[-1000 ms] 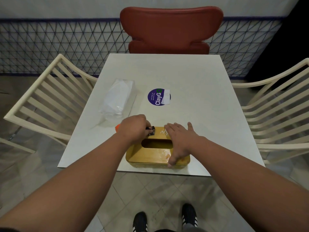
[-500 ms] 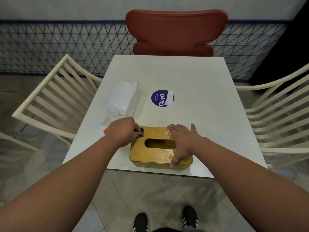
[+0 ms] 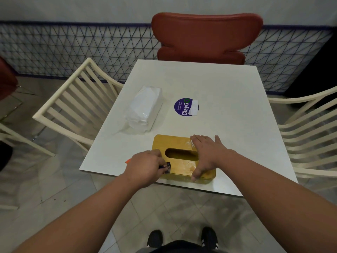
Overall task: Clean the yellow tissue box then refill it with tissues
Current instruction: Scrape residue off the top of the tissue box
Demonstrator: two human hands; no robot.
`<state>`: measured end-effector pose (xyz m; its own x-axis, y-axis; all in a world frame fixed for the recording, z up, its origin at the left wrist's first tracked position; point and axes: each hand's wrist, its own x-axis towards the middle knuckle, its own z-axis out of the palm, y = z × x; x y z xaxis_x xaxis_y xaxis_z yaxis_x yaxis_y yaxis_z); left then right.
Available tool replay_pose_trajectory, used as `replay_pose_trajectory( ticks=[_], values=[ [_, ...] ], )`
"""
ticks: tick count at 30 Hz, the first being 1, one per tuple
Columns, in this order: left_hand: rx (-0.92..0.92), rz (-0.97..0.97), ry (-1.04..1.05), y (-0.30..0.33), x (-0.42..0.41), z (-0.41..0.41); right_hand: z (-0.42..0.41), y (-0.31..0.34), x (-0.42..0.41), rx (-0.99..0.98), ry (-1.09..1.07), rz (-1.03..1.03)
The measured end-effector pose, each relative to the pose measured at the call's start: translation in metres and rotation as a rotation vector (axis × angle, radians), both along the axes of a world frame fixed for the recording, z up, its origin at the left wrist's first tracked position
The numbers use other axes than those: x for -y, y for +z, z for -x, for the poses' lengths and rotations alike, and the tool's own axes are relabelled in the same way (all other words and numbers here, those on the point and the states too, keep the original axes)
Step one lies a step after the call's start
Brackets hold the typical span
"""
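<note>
Curled round a small dark tool (image 3: 166, 166) with an orange end showing behind the knuckles, the left hand (image 3: 144, 166) sets that tool against the near left corner of the yellow tissue box (image 3: 179, 168). What kind of tool it is cannot be told. Flat and spread, the right hand (image 3: 206, 154) presses on the box's right part, fingers straight and reaching to the far edge, thumb down at the near edge.

That box lies at the near edge of the white table (image 3: 228, 106), lid up, its long axis running left to right across the person's view, and the oval slot (image 3: 181, 154) in the lid runs the same way. White flecks (image 3: 188, 142) sit on the lid by the right fingertips.

Farther off, to the left, a clear-wrapped pack of tissues (image 3: 144, 109) lies on the table with its long axis running away from the person. Right of it is a round purple sticker (image 3: 185, 107). Beyond the table stands a red chair (image 3: 206, 37), with cream slatted chairs (image 3: 73, 105) at either side.
</note>
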<state>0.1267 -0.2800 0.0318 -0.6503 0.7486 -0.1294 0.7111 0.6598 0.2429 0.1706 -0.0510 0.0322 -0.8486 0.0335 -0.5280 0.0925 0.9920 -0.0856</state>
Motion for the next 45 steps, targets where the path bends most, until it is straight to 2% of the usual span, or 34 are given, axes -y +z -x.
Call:
replay_pose_trajectory(
  ticks=[5,9,13,18,23,27,32,38,45],
  values=[
    [-0.041,-0.003,0.141,-0.001,0.002,0.011,0.0,-0.001,0.0,-0.005,0.001,0.01],
    [-0.002,0.019,-0.003,-0.001,-0.006,-0.003,0.001,-0.005,-0.002,-0.038,-0.007,0.058],
    [-0.032,0.034,0.147,0.003,-0.001,0.013,0.001,-0.006,-0.003,-0.037,-0.009,0.067],
    [-0.004,0.05,-0.026,0.004,-0.014,-0.003,0.002,-0.006,-0.003,-0.037,-0.002,0.055],
    [-0.024,0.058,0.157,0.005,-0.005,0.014,0.003,-0.01,-0.004,-0.034,-0.004,0.057],
    [-0.003,0.048,-0.041,0.004,-0.025,-0.01,0.003,-0.011,-0.004,-0.036,-0.001,0.045],
    [-0.006,0.055,0.044,0.005,-0.022,0.008,0.003,-0.01,-0.003,-0.031,-0.004,0.053],
    [-0.018,0.056,-0.085,0.006,-0.062,-0.013,0.001,-0.012,-0.003,-0.063,0.011,0.031],
    [-0.024,0.088,-0.063,0.007,-0.05,-0.002,-0.018,-0.005,-0.028,-0.021,-0.061,0.098]
  ],
)
